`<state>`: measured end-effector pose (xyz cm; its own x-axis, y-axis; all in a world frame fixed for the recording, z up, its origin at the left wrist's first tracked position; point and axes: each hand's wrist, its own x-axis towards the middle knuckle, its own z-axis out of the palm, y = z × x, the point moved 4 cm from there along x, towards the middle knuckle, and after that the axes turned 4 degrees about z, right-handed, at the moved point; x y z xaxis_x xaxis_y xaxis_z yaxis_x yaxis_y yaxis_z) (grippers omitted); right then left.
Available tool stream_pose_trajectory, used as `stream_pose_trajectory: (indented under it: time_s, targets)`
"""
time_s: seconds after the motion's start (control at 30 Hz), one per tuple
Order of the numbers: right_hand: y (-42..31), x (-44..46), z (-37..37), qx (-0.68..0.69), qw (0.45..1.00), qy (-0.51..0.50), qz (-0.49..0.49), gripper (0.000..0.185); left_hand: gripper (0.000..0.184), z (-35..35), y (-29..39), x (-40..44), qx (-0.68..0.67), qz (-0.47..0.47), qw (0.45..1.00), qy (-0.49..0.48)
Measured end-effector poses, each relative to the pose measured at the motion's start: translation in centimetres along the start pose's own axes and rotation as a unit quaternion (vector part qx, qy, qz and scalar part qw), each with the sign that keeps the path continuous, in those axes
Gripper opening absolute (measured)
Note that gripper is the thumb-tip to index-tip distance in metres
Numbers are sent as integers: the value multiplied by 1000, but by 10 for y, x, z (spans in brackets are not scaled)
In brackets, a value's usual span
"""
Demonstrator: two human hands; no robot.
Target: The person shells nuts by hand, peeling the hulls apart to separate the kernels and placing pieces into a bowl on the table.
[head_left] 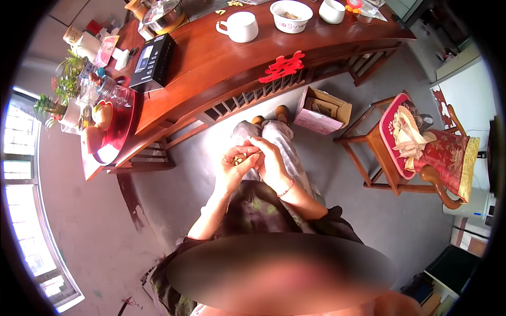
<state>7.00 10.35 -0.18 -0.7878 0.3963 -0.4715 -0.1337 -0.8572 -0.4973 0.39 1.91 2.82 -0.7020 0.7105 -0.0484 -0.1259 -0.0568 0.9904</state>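
My left hand (232, 164) is curled around several small yellowish pieces (240, 158), which show between its fingers and palm. My right hand (268, 160), with a thin red bracelet (285, 188) at the wrist, meets it above my lap. The fingertips of both hands come together, and those of my right hand are closed; whatever they hold is too small to tell. On the wooden table (205, 68) in front are a white mug (242, 27), a white bowl (291, 17) with something brownish inside, a white cup (332, 11) and a few pale pieces (234, 3).
A black box (153, 63) and a red tray (124, 124) with round fruit (102, 115) are on the table's left part. A red paper decoration (282, 67) hangs at its edge. Beneath is a cardboard box (322, 110); a wooden chair (387, 152) with cushions stands right.
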Motion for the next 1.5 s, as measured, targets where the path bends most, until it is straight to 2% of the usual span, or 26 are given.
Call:
stream_pose_trajectory:
  time_s: [0.13,0.17,0.23,0.27,0.37,0.53,0.7,0.83,0.9,1.1,1.23,1.37,1.5]
  targets:
    - [1,3,-5,23,1000,-2,3,22,16,0,4,-1,-43,-57,997,-13]
    - [0,2,-3,2,1000,-27,3,22,16,-3,1,-1,-44,-57,997,-12]
    - [0,1,0,-20,998,-52,4,22,15,-8,-4,2,-166,-43,985,-13]
    - [0,0,2,-25,999,-41,-5,22,16,-9,-5,1,-161,-41,985,39]
    - [-7,-8,9,-49,998,-46,-13,22,17,-16,-2,5,-197,-47,979,29]
    - [-6,-9,11,-66,996,-55,-13,21,17,-20,-2,6,-175,-45,982,64]
    - [-5,-11,9,-100,994,-47,-23,18,14,-25,1,7,-78,-61,989,111]
    - [-1,-11,9,-124,991,-42,-13,16,13,-25,-3,6,-136,-56,986,75]
    - [0,-8,5,-119,992,-52,-1,16,11,-26,0,7,-121,-55,989,69]
    - [7,-8,1,-15,990,-90,110,16,10,-28,2,4,-116,-49,991,46]
    - [9,-9,0,30,973,-162,160,16,9,-29,6,4,-93,-50,994,42]
    - [13,-6,-3,38,969,-174,169,16,9,-30,7,3,-114,-43,992,21]
    - [11,-7,-1,-2,980,-160,117,14,9,-30,11,3,-89,-32,995,21]
